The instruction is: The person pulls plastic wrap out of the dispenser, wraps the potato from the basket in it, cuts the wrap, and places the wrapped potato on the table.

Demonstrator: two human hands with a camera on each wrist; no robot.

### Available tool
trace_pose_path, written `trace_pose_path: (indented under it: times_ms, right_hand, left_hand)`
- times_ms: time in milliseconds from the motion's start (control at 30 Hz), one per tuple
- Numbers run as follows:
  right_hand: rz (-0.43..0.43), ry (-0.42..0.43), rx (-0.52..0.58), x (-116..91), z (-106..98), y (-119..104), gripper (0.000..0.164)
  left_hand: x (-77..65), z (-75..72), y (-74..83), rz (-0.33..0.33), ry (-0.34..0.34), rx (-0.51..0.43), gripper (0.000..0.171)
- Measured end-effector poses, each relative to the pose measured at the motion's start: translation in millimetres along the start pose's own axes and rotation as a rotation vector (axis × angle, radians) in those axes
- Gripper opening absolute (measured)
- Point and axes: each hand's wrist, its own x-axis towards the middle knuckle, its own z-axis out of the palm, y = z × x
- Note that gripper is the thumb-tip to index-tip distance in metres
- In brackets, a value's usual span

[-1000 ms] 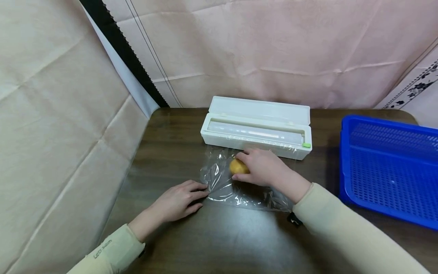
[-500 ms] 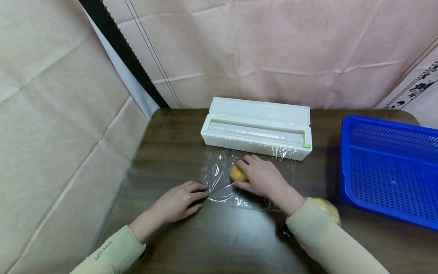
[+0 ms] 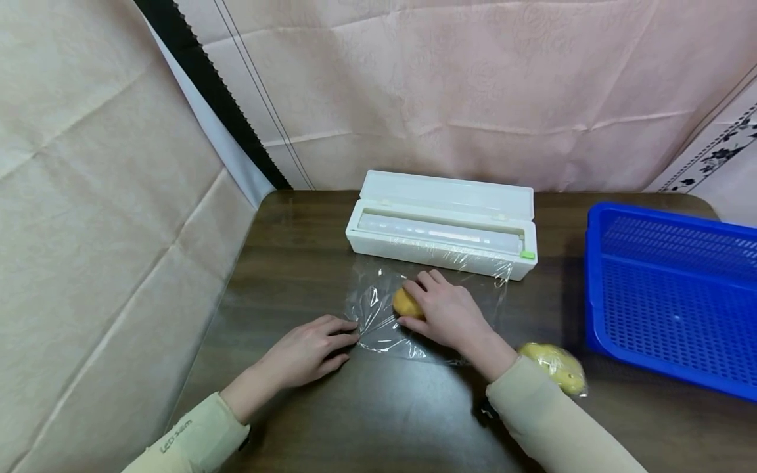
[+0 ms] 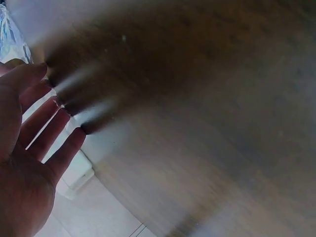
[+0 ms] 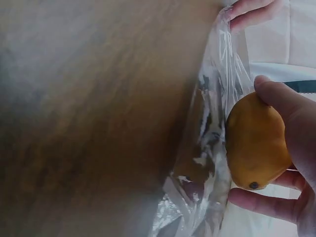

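My right hand (image 3: 447,312) grips a yellow-orange mango (image 5: 257,140), thumb on one side and fingers on the other. Under the mango a sheet of clear cling film (image 3: 378,315) lies wrinkled on the table, running out from the white film box (image 3: 440,249). That box has its lid up, and a roll (image 3: 440,230) shows inside. My left hand (image 3: 310,348) rests palm down with its fingertips on the film's left edge. In the left wrist view the left fingers (image 4: 61,155) are extended and spread.
Right of my right forearm lies a yellow fruit wrapped in film (image 3: 556,368). A blue perforated plastic basket (image 3: 597,289) stands at the table's right side. Pale cloth (image 3: 473,85) hangs behind the dark wooden table (image 3: 296,249).
My right hand and forearm have shifted slightly toward me and left with the mango, uncovering the wrapped yellow fruit. My left hand has stayed put.
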Motion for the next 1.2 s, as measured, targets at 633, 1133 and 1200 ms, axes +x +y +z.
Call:
trace_pose_path:
  times_ms: [633, 1133, 1200]
  right_hand:
    - [-0.03, 0.129, -0.011, 5.7, 0.3, 10.9, 0.066]
    - [0.013, 0.058, -0.04, -5.6, 6.9, 12.3, 0.082]
    - [0.012, 0.051, -0.041, -7.3, 6.1, 11.8, 0.083]
  left_hand:
    - [-1.1, 4.5, -2.4, 0.027, 0.03, 0.019, 0.038]
    - [3.8, 0.9, -1.1, 0.0, 0.071, 0.077, 0.034]
    - [4.8, 0.3, -1.4, 0.0, 0.086, 0.084, 0.033]
